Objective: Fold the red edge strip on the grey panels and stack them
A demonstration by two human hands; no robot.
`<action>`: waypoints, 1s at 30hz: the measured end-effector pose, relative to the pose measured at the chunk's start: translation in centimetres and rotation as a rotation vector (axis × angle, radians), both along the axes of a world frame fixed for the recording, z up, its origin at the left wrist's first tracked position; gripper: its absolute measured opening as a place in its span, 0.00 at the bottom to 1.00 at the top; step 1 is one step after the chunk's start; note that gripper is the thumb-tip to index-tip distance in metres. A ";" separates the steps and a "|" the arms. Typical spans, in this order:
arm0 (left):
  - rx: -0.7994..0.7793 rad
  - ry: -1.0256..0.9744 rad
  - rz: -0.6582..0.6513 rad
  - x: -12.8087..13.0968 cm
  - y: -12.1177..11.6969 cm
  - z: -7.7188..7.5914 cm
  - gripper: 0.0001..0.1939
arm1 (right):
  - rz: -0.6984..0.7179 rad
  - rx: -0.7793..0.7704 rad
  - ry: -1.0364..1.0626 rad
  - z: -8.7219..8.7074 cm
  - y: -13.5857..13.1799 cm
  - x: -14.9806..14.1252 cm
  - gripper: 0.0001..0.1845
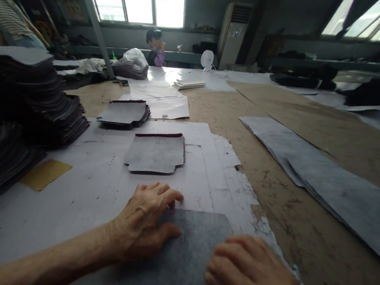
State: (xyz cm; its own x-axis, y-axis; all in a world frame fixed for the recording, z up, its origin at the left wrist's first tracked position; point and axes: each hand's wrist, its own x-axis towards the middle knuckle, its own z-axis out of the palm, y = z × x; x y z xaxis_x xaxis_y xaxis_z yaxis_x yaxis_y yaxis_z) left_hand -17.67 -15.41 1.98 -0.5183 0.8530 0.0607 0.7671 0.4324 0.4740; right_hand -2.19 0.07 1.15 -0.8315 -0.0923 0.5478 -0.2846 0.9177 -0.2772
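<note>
A dark grey felt-like piece [186, 253] lies on the white paper-covered table [94, 186] right in front of me. My left hand [147, 223] rests on its upper left corner, fingers curled and pressing down on the edge. My right hand [250, 274] lies flat on the piece's right side, fingers stretched out toward the left. Beyond my hands sits a single cut grey piece with a dark red top edge [156, 153]. Farther back is a small stack of the same pieces [124, 113].
A tall pile of dark cut pieces [17, 107] fills the left side. A yellow-brown scrap [45, 173] lies near it. Long grey strips [327, 182] lie on the brown board at right. A person [155, 48] sits at the far end beside a small white fan [207, 60].
</note>
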 end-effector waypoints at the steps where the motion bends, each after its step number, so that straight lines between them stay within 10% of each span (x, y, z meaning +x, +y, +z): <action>1: -0.002 -0.010 0.008 -0.2 0.1 0.0 0.18 | -0.026 -0.037 0.004 0.4 0.1 -0.7 0.08; 15: 0.261 -0.019 0.046 -0.3 -0.5 -1.4 0.14 | 0.079 0.023 -0.227 0.5 2.2 -6.0 0.09; 30: 0.439 0.306 -0.310 -0.7 -0.9 -2.3 0.15 | 0.213 0.252 -0.005 -0.4 2.0 -4.5 0.14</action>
